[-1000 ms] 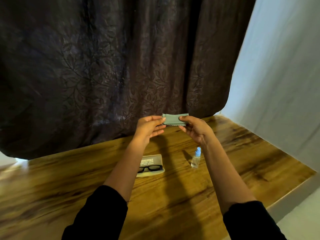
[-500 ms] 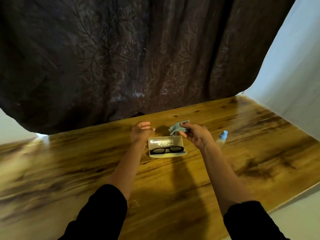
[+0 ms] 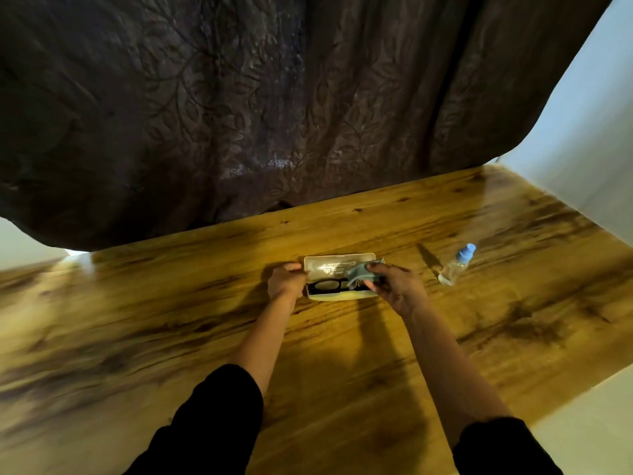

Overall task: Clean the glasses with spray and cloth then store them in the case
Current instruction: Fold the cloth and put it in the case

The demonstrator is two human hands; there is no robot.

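An open cream glasses case [image 3: 329,264] lies on the wooden table [image 3: 205,303] with its lid up. Black-framed glasses [image 3: 325,285] lie inside it. My left hand [image 3: 285,282] grips the case's left end. My right hand [image 3: 394,289] pinches a folded grey-green cloth [image 3: 359,273] and holds it over the right half of the case, so it hides the right lens. A small clear spray bottle [image 3: 457,265] with a blue cap stands to the right of the case, apart from both hands.
A dark patterned curtain [image 3: 274,114] hangs behind the table's far edge. A pale wall [image 3: 589,132] rises on the right. The table's front right edge [image 3: 582,389] runs diagonally near my right sleeve.
Both hands came down from in front of the curtain to the case. The left hand let go of the cloth and took the case's end. The right hand brought the cloth over the glasses.
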